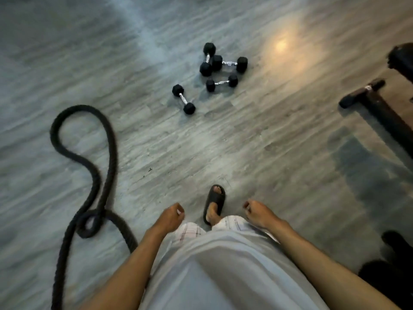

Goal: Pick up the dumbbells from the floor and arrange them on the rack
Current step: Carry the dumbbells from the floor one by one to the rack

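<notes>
Several black hex dumbbells with chrome handles lie on the grey wood-look floor ahead of me. One dumbbell point(183, 99) lies alone at the near left. A small one point(221, 82) sits to its right. Behind it, a larger dumbbell point(229, 63) touches another point(207, 59) that points away from me. My left hand point(171, 217) and my right hand point(257, 212) hang low by my waist, fingers loosely curled, holding nothing, well short of the dumbbells. No rack is identifiable in view.
A thick black battle rope point(89, 166) loops across the floor at my left. A dark T-shaped equipment foot point(366, 95) juts in from the right. Dark objects point(391, 260) sit at the lower right. My sandalled foot point(214, 203) steps forward.
</notes>
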`<act>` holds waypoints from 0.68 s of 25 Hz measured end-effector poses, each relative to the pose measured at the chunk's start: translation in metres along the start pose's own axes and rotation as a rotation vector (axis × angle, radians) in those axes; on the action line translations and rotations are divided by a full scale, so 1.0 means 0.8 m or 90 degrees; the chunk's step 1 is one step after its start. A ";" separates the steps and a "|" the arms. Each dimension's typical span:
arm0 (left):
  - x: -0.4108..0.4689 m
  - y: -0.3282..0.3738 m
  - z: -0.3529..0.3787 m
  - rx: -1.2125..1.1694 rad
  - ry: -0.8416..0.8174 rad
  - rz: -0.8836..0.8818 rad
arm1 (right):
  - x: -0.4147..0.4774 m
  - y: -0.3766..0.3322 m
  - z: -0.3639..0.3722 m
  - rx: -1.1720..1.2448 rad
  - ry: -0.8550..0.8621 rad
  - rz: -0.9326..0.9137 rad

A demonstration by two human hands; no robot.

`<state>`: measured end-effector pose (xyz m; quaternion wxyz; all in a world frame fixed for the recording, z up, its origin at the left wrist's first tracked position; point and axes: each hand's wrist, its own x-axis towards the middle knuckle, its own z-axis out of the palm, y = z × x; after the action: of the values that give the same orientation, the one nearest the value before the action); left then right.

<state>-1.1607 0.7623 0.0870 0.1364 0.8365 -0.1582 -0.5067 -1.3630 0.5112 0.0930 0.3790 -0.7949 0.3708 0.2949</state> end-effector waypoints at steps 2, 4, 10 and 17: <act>0.015 0.018 -0.043 -0.017 0.015 -0.025 | 0.044 -0.040 -0.037 -0.027 -0.034 -0.023; 0.039 0.038 -0.082 -0.038 0.053 -0.044 | 0.087 -0.073 -0.073 -0.044 -0.054 -0.052; 0.110 0.089 -0.155 -0.109 0.073 -0.082 | 0.203 -0.146 -0.173 -0.096 -0.100 -0.093; 0.248 0.133 -0.234 -0.137 0.018 -0.101 | 0.364 -0.205 -0.276 -0.169 -0.135 -0.074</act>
<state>-0.9207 0.5982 0.0526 0.1875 0.8340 -0.0343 -0.5178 -1.0277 0.2952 0.0568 0.3243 -0.8224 0.2399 0.4011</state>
